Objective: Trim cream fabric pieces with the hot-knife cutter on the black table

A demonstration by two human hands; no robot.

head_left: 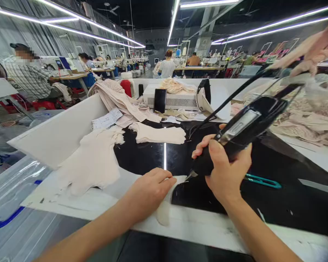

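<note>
My right hand [226, 167] is wrapped round a black corded electric hand tool [243, 123], its pale metal tip pointing down and left. That tip is close to the edge of a small pale fabric piece [164, 213]. My left hand [153, 189] is closed on this piece, fingers pressed down at the table's near side; part of the cloth is hidden beneath it. Left of my hands lies a stack of cut cream fabric pieces [91, 163], and behind them a smaller stack [158, 133]. A teal-handled cutter [264, 181] rests right of my right hand.
The black tabletop [207, 196] has a white border. A white box-like machine [169, 96], a phone [160, 100] and a paper sheet [107, 118] stand or lie behind. Another person's hand [311, 51] reaches in by the tool's upper end. Fabric heaps [306, 112] lie right.
</note>
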